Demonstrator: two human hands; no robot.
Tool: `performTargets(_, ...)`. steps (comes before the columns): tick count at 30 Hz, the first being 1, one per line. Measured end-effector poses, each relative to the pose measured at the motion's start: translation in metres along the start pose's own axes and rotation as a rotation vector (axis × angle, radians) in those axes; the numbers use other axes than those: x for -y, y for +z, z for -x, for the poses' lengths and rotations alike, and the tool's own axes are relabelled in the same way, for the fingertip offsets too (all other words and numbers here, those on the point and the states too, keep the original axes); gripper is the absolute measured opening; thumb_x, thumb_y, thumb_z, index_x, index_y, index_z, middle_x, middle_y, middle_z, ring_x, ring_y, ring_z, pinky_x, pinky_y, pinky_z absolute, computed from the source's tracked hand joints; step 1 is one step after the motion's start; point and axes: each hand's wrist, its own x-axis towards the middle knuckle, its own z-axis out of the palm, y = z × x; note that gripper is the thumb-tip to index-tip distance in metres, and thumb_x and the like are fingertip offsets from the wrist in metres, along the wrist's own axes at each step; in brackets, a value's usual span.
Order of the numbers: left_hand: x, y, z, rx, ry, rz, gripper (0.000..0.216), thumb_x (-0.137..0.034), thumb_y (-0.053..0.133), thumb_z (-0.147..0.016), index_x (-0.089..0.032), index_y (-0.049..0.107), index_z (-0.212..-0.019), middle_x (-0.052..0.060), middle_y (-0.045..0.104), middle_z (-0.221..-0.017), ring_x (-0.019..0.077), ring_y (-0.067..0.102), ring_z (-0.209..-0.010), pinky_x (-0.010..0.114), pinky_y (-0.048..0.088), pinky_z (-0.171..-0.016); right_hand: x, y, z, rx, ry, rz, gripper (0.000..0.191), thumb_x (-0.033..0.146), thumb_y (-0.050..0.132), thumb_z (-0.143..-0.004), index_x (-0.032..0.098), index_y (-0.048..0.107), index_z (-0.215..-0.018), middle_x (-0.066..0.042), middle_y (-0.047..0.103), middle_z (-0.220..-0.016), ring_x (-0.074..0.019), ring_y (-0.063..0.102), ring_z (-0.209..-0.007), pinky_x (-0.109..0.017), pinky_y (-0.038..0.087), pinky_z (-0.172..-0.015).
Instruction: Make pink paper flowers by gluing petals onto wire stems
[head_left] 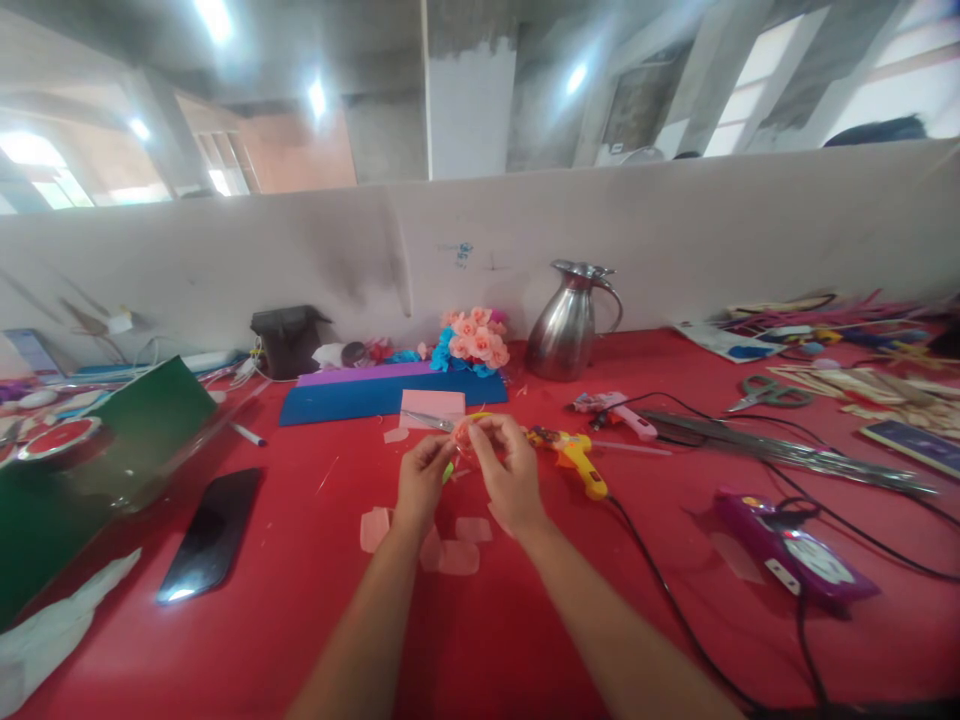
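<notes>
Between my fingertips is a small pink paper flower (463, 436), partly hidden by the fingers. My left hand (420, 482) pinches it from the left, and my right hand (511, 478) holds it from the right with thumb and fingers closed. Just behind the hands, scissors (427, 419) lie with their blades on a stack of pink paper (442, 403); the handles are mostly hidden. Loose pink petal pieces (459, 557) lie below the hands. To the right of my right hand rests a yellow glue gun (576, 462) with its cord trailing forward.
A bunch of pink and blue flowers (480, 342) sits on blue sheets (360, 398). Behind stands a steel jug (568, 325). A pink glue gun (619, 412), metallic strips (780, 450) and a purple power strip (795, 550) lie right; a black phone (211, 535) lies left.
</notes>
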Motion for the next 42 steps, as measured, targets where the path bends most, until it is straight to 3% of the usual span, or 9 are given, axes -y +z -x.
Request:
performTargets(10, 0.001, 0.000, -0.002, -0.004, 0.004, -0.016, 0.022, -0.033, 0.062, -0.073, -0.017, 0.070, -0.086, 0.004, 0.068, -0.079, 0.0166, 0.058, -0.078, 0.026, 0.042, -0.072, -0.004, 0.000, -0.002, 0.033, 0.098, -0.057, 0.012, 0.032, 0.053, -0.081, 0.020, 0.055, -0.084, -0.005, 0.066, -0.085, -0.0176, 0.062, -0.074, -0.030, 0.048, -0.067)
performTargets(22, 0.003, -0.001, -0.002, -0.022, 0.004, 0.004, 0.023, -0.034, 0.063, -0.072, -0.017, 0.070, -0.086, 0.004, 0.068, -0.080, 0.0162, 0.058, -0.078, 0.026, 0.042, -0.074, -0.012, 0.001, -0.005, 0.026, 0.217, -0.140, 0.010, 0.030, 0.057, -0.076, 0.020, 0.055, -0.074, -0.001, 0.063, -0.070, -0.0154, 0.057, -0.064, -0.027, 0.045, -0.060)
performTargets(32, -0.002, 0.001, 0.000, -0.013, -0.010, 0.002, 0.024, -0.033, 0.063, -0.071, -0.016, 0.070, -0.087, 0.004, 0.068, -0.080, 0.0166, 0.058, -0.078, 0.026, 0.042, -0.073, 0.001, 0.002, -0.007, 0.019, 0.301, -0.250, 0.014, 0.034, 0.059, -0.073, 0.020, 0.059, -0.072, -0.003, 0.065, -0.075, -0.0159, 0.057, -0.068, -0.029, 0.046, -0.065)
performTargets(42, 0.003, 0.000, -0.002, -0.020, 0.014, 0.009, 0.021, -0.031, 0.063, -0.072, -0.017, 0.070, -0.086, 0.004, 0.068, -0.079, 0.0158, 0.058, -0.078, 0.025, 0.041, -0.074, 0.000, 0.001, -0.008, -0.005, 0.304, -0.196, 0.016, 0.034, 0.057, -0.075, 0.019, 0.057, -0.068, 0.001, 0.057, -0.060, -0.0136, 0.051, -0.057, -0.027, 0.039, -0.057)
